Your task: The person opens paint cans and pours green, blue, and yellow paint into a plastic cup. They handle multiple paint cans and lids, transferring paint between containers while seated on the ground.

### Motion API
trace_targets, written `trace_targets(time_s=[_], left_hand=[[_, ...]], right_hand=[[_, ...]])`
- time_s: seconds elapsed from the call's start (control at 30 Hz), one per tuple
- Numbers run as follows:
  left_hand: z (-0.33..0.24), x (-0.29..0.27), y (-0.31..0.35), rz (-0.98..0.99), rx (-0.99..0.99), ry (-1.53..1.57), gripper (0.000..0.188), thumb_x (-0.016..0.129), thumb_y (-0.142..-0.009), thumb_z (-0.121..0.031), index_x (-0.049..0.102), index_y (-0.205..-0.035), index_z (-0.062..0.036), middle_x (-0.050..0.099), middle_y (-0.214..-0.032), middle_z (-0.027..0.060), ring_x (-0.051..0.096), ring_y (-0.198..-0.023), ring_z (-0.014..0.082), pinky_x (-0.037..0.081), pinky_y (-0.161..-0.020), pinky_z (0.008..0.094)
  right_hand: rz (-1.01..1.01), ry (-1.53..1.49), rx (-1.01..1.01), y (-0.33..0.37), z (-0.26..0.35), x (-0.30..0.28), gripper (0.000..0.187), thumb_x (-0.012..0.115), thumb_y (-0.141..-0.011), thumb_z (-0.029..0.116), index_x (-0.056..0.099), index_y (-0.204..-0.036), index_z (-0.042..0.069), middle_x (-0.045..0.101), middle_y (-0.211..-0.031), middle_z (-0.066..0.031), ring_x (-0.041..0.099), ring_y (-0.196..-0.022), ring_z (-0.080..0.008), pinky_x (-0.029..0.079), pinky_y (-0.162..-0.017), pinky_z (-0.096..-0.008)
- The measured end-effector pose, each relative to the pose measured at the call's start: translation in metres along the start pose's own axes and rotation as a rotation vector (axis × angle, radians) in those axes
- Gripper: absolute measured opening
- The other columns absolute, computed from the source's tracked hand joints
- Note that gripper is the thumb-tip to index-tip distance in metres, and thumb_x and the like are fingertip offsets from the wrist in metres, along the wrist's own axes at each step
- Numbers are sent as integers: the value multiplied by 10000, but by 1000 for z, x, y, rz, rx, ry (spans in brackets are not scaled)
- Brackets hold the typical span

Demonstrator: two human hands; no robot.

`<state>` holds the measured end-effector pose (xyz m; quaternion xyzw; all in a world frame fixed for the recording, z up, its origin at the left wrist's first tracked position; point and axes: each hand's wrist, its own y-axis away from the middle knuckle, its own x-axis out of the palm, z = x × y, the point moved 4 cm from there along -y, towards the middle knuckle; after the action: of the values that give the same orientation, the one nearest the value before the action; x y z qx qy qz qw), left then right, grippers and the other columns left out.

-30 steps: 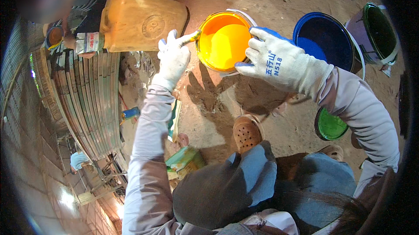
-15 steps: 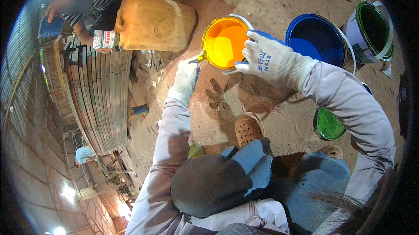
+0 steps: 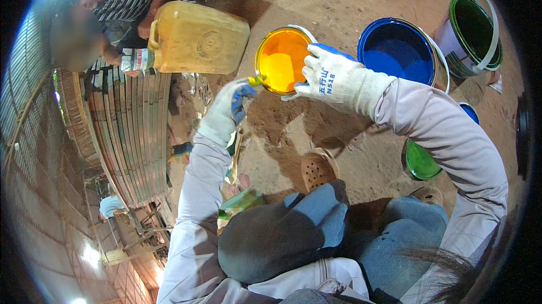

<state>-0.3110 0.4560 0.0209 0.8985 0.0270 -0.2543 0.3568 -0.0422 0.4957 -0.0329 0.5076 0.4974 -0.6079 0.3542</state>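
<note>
Head view, single frame. Yellow paint can (image 3: pixel 280 61) at 12 o'clock from the knees, tilted, open mouth turned toward the camera, on bare dirt ground (image 3: pixel 339 134). Right hand (image 3: pixel 328 78), in white knit glove with blue palm, clamped on the can's rim at its 3 o'clock side; fingers curled over the edge, closed grip holding the can. Left hand (image 3: pixel 228 109), same kind of glove, closed narrow around a small paintbrush (image 3: pixel 254 81); brush tip touching the can's rim at about 8 o'clock.

Key relation: can lay up and to the right of the left hand, toward 1 o'clock from that grip. Brush long axis ran along the same line, handle low-left, yellow-stained tip high-right. Right hand nearer the can, already on it; left hand reached it only through the brush.

Counts: paint cans, four seen open — one yellow, one blue paint can (image 3: pixel 398 52) at 1 o'clock, one green-lined paint can (image 3: pixel 471 33) at 2 o'clock, one small green paint can (image 3: pixel 422 161) at 4 o'clock. A blue edge beside the small green one, too hidden to count. Brushes: one. Gloved hands: two.

Elsewhere: amber plastic jerrycan (image 3: pixel 195 37) at 11 o'clock, lying on its side, held by another person's hand (image 3: pixel 113 55). Stack of curved slats (image 3: pixel 132 129) at 9 o'clock. Perforated brown clog (image 3: pixel 317 169) near centre.
</note>
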Motion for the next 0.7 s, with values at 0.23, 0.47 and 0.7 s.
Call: trace_targets(time_s=[0.23,0.47,0.7], left_hand=[[-27,46,-3,-230,487,-1297,499,597,-897,-179,674,-1375,-298,234,-1680,196,79,-1551,450,50,-1179,689],[-51,57,32,-243,552,-1703,455,626,-890,-208,696,-1316,-349,227,-1693,156,61,-1549,526,-10,-1150,798],[-70,41,10,-393,718,-1522,415,661,-840,-116,702,-1195,-327,346,-1615,125,203,-1510,525,112,-1170,766]], right_hand=[[25,-1,28,2,1,-8,229,539,-1001,304,684,-1137,190,706,-969,-112,672,-1070,-331,404,-1126,-544],[2,-5,26,6,2,-11,246,531,-1002,219,667,-1206,193,702,-1005,-99,669,-1086,-307,399,-1144,-511],[-40,-24,26,10,1,-15,211,519,-1016,237,661,-1166,196,706,-1016,-114,670,-1092,-314,397,-1132,-515]])
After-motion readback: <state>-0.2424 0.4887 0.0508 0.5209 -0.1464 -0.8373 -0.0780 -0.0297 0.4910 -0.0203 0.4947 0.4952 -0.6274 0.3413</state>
